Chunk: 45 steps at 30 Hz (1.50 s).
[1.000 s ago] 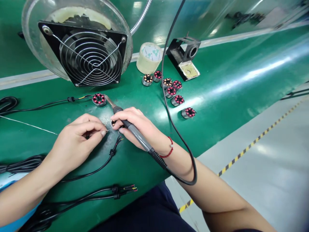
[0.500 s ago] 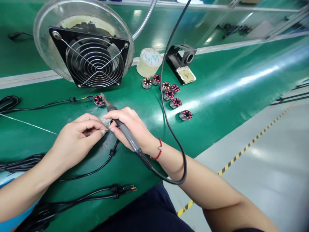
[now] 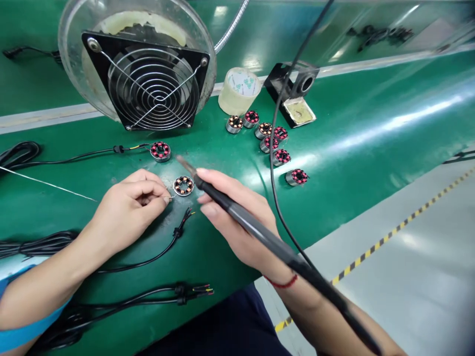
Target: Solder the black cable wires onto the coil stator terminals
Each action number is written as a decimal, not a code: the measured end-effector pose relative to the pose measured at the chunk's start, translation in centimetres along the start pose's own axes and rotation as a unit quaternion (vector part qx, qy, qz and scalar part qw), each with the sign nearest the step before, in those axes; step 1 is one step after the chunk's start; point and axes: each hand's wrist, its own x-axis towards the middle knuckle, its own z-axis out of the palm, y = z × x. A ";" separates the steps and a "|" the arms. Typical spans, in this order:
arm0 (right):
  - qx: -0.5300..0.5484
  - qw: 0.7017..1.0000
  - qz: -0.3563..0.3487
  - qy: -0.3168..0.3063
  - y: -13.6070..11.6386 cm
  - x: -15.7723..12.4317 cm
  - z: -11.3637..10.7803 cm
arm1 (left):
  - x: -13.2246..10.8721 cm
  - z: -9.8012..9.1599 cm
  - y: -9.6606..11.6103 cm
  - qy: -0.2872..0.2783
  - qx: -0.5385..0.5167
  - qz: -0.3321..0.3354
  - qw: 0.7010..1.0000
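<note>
A thin wire (image 3: 171,198) on one side, a soldering iron (image 3: 260,232) on the other

The fingers of my left hand (image 3: 128,212) are pinched together on the wire, and its end comes out from the fingertips. The fingers of my right hand (image 3: 243,241) are grasping the soldering iron like a pen. Its tip points up and to the left, above the bench (image 3: 226,267).

Between my two hands there lies the ring with copper-coloured coils (image 3: 183,186), flat on the bench. The wire's end is just beside it; if they touch, I cannot tell.

Farther, a pink-coiled ring (image 3: 160,151) is joined to a black cable (image 3: 74,161). To the right, seven similar rings (image 3: 281,157) stand near the tape roll (image 3: 237,101) and the iron stand (image 3: 275,89).
</note>
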 end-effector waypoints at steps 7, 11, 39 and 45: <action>0.023 0.991 -0.041 0.127 0.8 -2.5 0.4 | -0.2 0.5 0.6 0.001 0.029 0.034 0.999; 0.027 0.985 -0.052 0.164 1.4 -2.6 0.9 | -0.1 0.7 0.7 0.015 0.038 0.034 0.999; 0.035 0.984 -0.077 0.154 2.2 -2.4 0.7 | -0.1 0.9 -0.2 0.042 0.038 0.065 0.996; 0.016 0.996 -0.063 0.057 1.1 -0.9 -0.6 | 0.0 1.0 -0.1 0.042 0.048 0.074 0.995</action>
